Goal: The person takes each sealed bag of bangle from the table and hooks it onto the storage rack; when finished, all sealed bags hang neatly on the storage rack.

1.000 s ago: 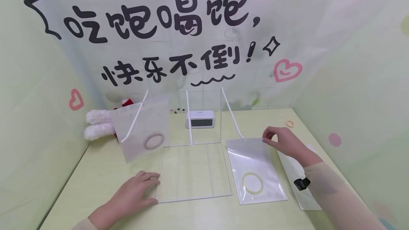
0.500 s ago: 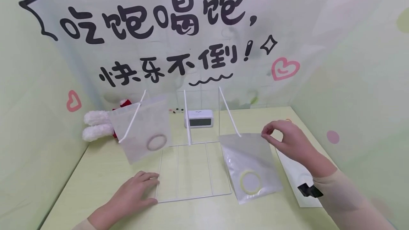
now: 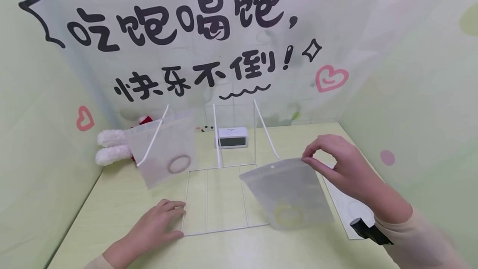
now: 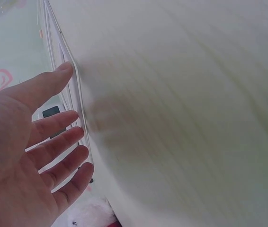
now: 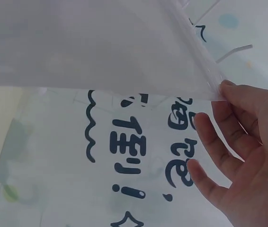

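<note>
My right hand (image 3: 343, 173) pinches the top right corner of a translucent zip bag (image 3: 278, 190). A pale yellow ring (image 3: 289, 216) shows inside it, and a small hole sits in the bag's top strip. The bag hangs tilted just below the right prong of a white wire rack (image 3: 224, 231). My left hand (image 3: 154, 224) rests at the left side of the rack's base, fingers loosely spread. In the left wrist view the left hand's fingers lie along the white wire. Another zip bag (image 3: 160, 146) with a pinkish ring (image 3: 179, 164) hangs on the left prong.
A white digital clock (image 3: 232, 138) stands behind the rack. Fluffy plush legs (image 3: 112, 146) lie at the back left. Another flat white bag (image 3: 345, 206) lies on the right, partly behind my right forearm. A printed cloth backdrop (image 3: 209, 45) closes off the far side.
My right hand has lifted the bag with the yellow ring off the table and brought it left toward the right prong. The left hand has stayed at the rack's base.
</note>
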`<state>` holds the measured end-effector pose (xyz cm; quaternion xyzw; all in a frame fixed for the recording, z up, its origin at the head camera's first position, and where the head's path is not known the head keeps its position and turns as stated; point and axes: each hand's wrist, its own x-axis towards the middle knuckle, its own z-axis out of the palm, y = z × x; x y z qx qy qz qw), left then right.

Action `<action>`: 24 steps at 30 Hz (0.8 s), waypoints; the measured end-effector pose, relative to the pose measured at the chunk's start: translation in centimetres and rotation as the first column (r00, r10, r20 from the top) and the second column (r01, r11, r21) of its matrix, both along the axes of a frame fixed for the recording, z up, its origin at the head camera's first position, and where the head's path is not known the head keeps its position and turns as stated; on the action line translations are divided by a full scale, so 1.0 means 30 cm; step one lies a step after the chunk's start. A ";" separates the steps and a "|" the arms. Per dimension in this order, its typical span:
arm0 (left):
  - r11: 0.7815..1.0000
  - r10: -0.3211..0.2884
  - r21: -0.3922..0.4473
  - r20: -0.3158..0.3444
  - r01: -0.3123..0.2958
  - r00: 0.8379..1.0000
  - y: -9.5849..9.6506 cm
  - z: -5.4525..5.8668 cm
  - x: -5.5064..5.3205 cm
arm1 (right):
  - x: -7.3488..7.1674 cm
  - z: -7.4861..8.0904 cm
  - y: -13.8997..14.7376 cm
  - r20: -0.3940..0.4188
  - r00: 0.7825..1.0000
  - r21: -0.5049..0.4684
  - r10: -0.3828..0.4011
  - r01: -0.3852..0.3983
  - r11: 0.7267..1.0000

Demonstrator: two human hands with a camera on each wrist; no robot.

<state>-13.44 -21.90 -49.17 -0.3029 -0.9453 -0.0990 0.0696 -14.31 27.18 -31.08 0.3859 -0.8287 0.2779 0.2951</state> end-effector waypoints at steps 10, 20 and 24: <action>1.000 0.001 -0.004 0.001 -0.001 1.000 -0.001 -0.003 -0.003 | 0.047 0.074 -0.093 -0.093 0.984 -0.053 0.149 -0.154 0.987; 1.000 -0.001 -0.007 0.000 0.001 1.000 -0.002 -0.004 0.001 | 0.049 0.139 -0.181 -0.183 0.967 -0.070 0.179 -0.194 0.978; 1.000 -0.019 -0.008 -0.020 0.019 1.000 -0.001 -0.007 -0.007 | 0.051 0.161 -0.221 -0.184 0.960 -0.067 0.210 -0.225 0.972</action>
